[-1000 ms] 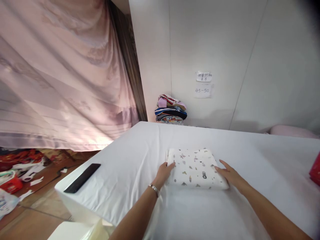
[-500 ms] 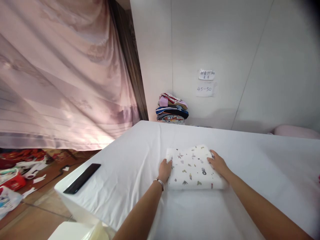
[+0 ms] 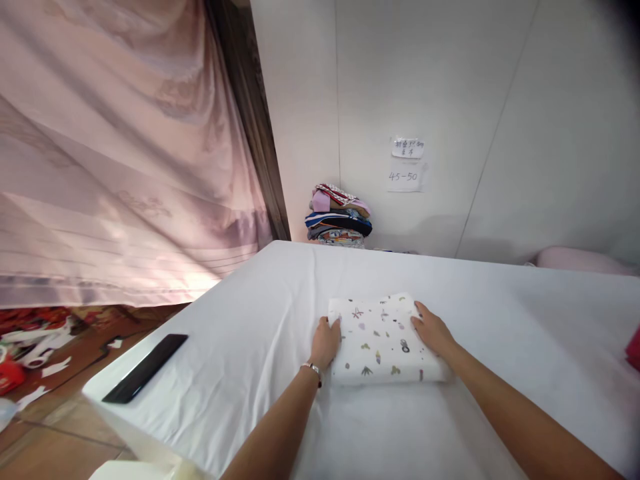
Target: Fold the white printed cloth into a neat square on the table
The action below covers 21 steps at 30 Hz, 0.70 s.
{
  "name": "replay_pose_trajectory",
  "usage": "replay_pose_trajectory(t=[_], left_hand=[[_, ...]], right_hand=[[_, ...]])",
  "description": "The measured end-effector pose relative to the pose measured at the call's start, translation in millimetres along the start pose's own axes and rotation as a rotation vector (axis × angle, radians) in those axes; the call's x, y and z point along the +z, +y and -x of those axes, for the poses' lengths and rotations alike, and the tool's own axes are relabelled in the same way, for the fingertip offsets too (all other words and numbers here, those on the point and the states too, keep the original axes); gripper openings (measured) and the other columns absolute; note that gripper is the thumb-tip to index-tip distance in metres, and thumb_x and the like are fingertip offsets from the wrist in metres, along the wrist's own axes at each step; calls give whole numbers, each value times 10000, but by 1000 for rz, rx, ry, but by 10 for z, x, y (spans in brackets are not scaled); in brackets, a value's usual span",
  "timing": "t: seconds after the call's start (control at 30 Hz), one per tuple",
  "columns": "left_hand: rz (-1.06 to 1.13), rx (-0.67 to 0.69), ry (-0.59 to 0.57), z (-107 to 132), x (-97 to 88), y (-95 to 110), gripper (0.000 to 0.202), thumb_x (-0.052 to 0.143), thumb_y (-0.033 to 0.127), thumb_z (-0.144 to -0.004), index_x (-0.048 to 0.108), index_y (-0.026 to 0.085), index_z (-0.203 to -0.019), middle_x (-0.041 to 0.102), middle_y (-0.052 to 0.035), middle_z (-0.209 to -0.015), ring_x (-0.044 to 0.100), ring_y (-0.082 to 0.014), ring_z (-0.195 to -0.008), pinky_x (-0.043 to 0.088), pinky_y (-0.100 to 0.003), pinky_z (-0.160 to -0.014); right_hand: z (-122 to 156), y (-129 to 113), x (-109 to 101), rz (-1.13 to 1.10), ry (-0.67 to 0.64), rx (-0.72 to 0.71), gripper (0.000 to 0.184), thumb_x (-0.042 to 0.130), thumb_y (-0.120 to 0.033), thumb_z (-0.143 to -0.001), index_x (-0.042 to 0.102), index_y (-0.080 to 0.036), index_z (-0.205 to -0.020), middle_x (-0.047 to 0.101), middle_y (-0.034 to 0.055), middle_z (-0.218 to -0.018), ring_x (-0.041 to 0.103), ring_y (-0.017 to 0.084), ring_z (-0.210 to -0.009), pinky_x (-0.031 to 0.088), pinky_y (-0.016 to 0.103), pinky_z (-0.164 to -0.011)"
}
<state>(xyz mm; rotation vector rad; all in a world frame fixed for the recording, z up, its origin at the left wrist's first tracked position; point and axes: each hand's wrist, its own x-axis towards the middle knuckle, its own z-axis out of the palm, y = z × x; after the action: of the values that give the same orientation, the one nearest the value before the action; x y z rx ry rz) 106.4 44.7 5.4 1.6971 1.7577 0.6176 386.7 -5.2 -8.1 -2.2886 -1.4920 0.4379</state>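
Right hand has shifted from near corner onto folded printed cloth and lies flat, fingers loosely spread. Left hand cups left edge, pinch unclear. Cloth lies squared on worktop.

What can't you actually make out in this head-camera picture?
All in the head view:
Upper paper note: the handwriting is too small to read.
Red thing: cut off by the right edge.
Left hand and right hand: the folded printed cloth hides whether the fingers tuck under it.
Stack of clothes: its bottom is hidden behind the far edge of the white-covered surface.
Black flat object: too featureless to identify.
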Motion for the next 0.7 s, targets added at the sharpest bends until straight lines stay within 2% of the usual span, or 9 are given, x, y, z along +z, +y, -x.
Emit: replay_pose_trajectory(t=[0.1,0.17,0.23,0.3,0.37,0.5,0.7], left_hand=[[-215,97,46,79,-69,60,367,360,368,-882,432,135,-1156,625,-139,-1001,597,-238,-918,426,-327,-761],[-376,240,148,119,-107,130,350,389,331,-871,427,162,-1175,586,-131,-1090,569,-243,-973,429,-342,-774],[-461,432,220,108,-111,204,333,412,277,-864,432,183,-1183,512,-116,-1222,503,-232,-1084,410,-346,-851],[-493,618,191,35,-77,258,302,409,227,-866,456,188,-1162,477,-92,-1276,445,-212,-1156,365,-346,-937],[-519,734,121,-87,-25,283,275,405,181,-863,489,184,-1125,501,-77,-1254,429,-201,-1169,329,-354,-977],[-556,735,25,-352,41,288,249,411,159,-854,534,180,-1070,563,-72,-1150,474,-208,-1097,336,-385,-952],[-532,698,7,-546,56,304,209,466,226,-844,571,173,-1017,571,-72,-1033,494,-212,-1006,355,-367,-909]], right_hand=[[35,-27,-14,65,41,-45,537,329,-318,-865,297,-165,-1379,460,132,-1311,456,273,-1165,382,379,-901],[64,-80,-8,139,113,-144,535,356,-307,-851,327,-144,-1360,387,141,-1367,365,286,-1241,352,402,-945],[70,-158,12,186,155,-308,535,385,-291,-839,350,-123,-1345,305,134,-1422,253,275,-1307,286,410,-1010],[30,-235,31,193,145,-443,512,376,-264,-845,362,-129,-1338,279,112,-1441,203,247,-1330,236,398,-1045],[-60,-284,31,192,109,-484,464,341,-207,-855,400,-152,-1312,339,92,-1413,235,228,-1319,245,381,-1035],[-302,-280,-39,210,46,-466,393,336,-91,-825,549,-182,-1142,540,82,-1217,373,238,-1221,302,373,-959],[-493,-249,-158,174,26,-521,198,474,-109,-772,633,-180,-866,609,88,-969,475,236,-1028,293,355,-914]])
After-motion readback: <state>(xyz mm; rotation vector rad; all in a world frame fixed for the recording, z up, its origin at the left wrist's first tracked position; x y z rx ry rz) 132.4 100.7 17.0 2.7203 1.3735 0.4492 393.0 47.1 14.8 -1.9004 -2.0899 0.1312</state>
